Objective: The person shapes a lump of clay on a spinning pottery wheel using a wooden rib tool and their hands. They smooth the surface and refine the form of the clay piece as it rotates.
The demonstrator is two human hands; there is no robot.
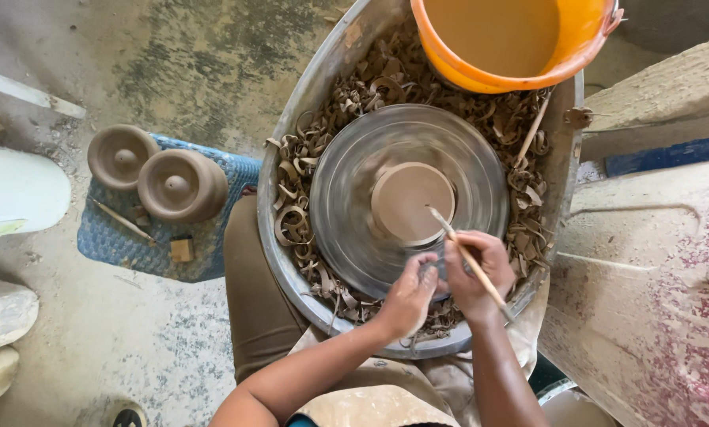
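A brown clay piece [411, 202] sits centred on a spinning metal wheel head [346, 198], which looks blurred from motion. My right hand [477, 269] grips a thin wooden stick tool [469, 257] whose tip touches the clay's near right edge. My left hand [410, 296] is curled just left of the right hand, over the wheel's near rim, fingers bent and touching the right hand. I cannot tell if it holds anything.
A metal basin [287, 158] full of curled clay trimmings [307, 150] surrounds the wheel. An orange bucket [512, 47] of muddy water stands at the basin's far side. Two clay lids [156, 174] and a stick lie on a blue mat [125, 245] at left. A worn board [647, 292] is at right.
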